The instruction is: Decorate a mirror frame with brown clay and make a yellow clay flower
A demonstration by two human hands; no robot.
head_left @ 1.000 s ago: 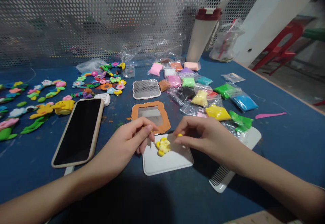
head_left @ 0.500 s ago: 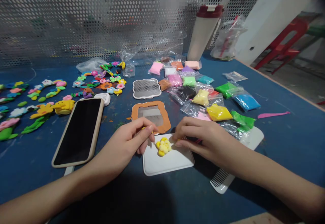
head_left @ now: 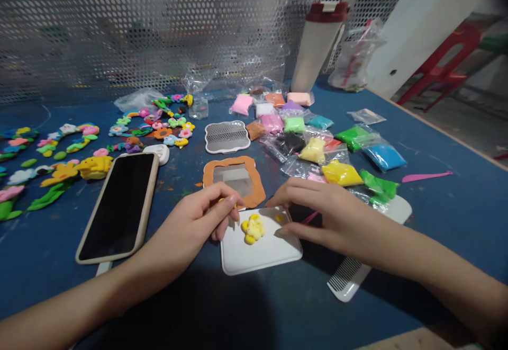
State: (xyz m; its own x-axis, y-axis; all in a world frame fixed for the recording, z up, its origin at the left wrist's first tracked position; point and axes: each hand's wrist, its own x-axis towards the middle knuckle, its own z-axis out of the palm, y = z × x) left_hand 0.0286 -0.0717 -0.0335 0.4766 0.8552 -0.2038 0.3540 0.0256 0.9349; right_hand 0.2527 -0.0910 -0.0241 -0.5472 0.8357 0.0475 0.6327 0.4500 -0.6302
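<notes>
Small pale and bright yellow clay pieces (head_left: 253, 229) sit in a clump on a white rectangular plate (head_left: 257, 260). At the plate's left edge, my left hand (head_left: 216, 209) is closed, its thumb and fingers pinching a bit of yellow clay that is mostly hidden. Over the plate's right side is my right hand (head_left: 313, 207), open, thumb and fingers apart. Between those fingertips a small yellow clay bit (head_left: 280, 217) shows on the plate. Just behind the plate lies a mirror frame covered in orange clay (head_left: 257, 183).
A phone (head_left: 121, 202) lies at left, beside colourful clay figures (head_left: 162, 134). Several clay packets (head_left: 341, 173) are spread behind my right hand. A white comb (head_left: 345, 281) lies under my right forearm, and a pink tool (head_left: 426, 177) farther right. A tumbler (head_left: 315, 48) stands at the back.
My right hand's thumb and fingers have spread apart, uncovering the small yellow clay bit on the plate. My left hand keeps its pinch. The view has shifted slightly.
</notes>
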